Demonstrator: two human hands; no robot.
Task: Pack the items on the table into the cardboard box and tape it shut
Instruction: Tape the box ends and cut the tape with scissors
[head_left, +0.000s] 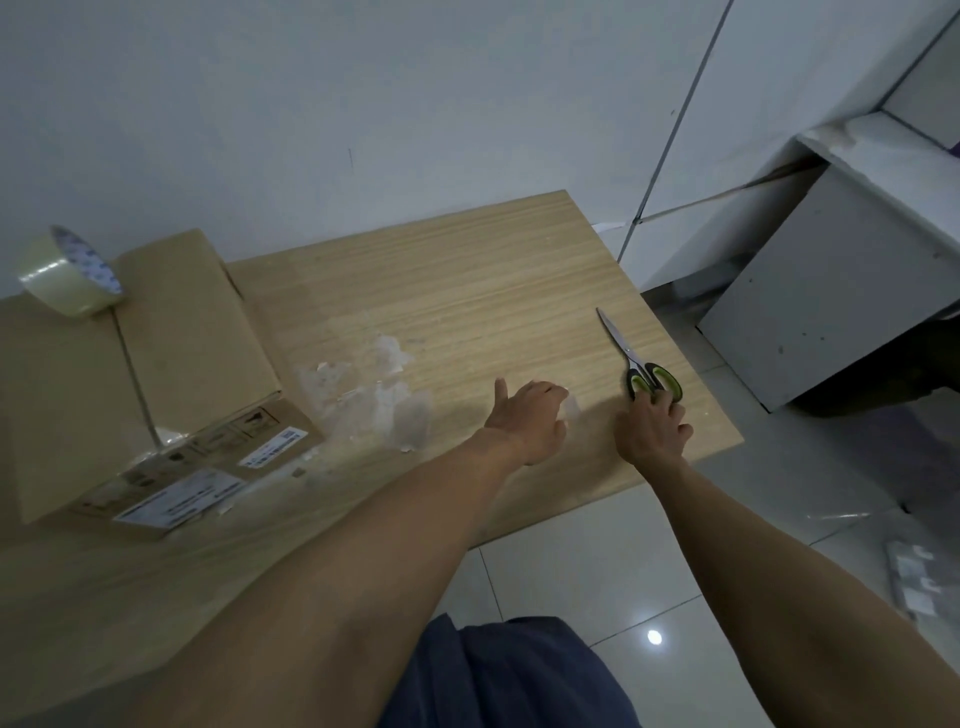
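The cardboard box (156, 364) was left closed at the left of the table (467, 270), tape roll (70, 273) perched on top. Right hand (654, 428) was laid on the scissors (639, 364) handles (actual grip couldn't be told), and left hand (530, 415) was rested loosely open alongside.

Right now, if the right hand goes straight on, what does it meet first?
The scissors: the right hand points at their handles, and its fingertips look already on them or just short.

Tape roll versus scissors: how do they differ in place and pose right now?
The tape roll sits on edge atop the box; the scissors lie flat on the table. The right hand is at the scissors' handles; no hand is near the tape roll. The tape roll is clear, the scissors steel with black-green handles. Neither is lifted.
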